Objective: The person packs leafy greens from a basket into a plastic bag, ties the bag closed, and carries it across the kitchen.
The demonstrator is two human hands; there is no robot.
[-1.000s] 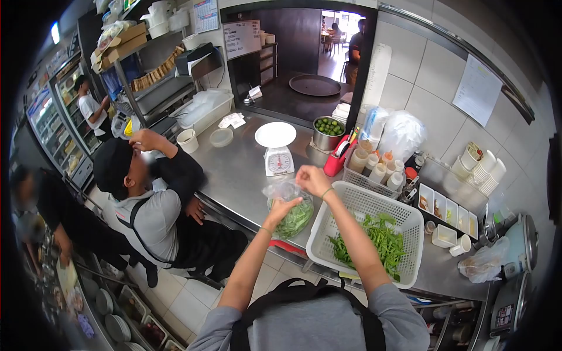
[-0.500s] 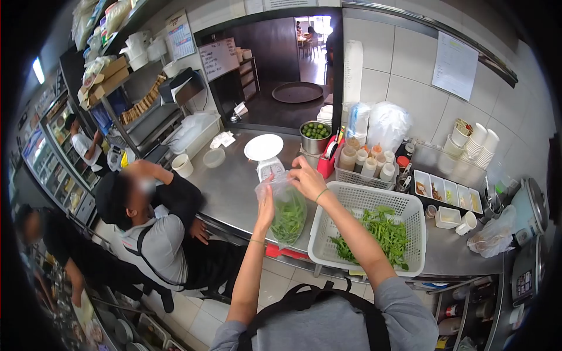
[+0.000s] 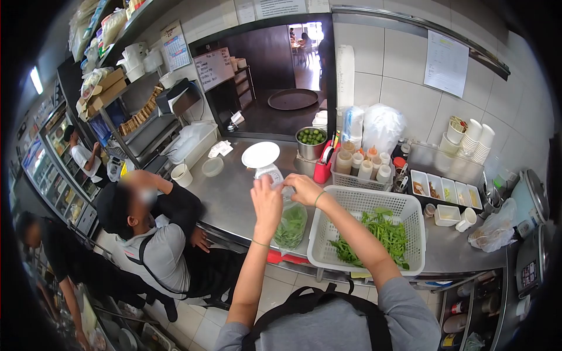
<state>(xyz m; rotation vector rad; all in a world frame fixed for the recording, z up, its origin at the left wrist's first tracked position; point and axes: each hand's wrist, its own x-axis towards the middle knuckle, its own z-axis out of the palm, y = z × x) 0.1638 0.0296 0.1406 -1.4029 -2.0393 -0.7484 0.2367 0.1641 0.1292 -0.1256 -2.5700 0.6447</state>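
A clear plastic bag of green leaves [image 3: 290, 227] hangs upright at the counter's front edge, below my hands. My left hand [image 3: 267, 202] is at the bag's top left, its fingers bent and slightly blurred; what they hold is hidden. My right hand [image 3: 302, 190] pinches the top of the bag at its right side. Just behind my hands stands a white scale with a round plate [image 3: 261, 154], nothing on the plate. Right of the bag, a white perforated basket [image 3: 319, 234] holds loose green leaves [image 3: 383, 234], under my right forearm.
A person in a black cap [image 3: 155, 251] sits close on the left, an elbow near the counter [image 3: 225, 196]. Behind are a pot of green fruit [image 3: 311, 138], a red tape dispenser [image 3: 323, 167] and sauce bottles [image 3: 366, 168]. Condiment trays [image 3: 446, 190] stand right.
The bag was raised and stretched tall, and its top is now gathered between my hands. My left hand has moved up from the bag's side to its top.
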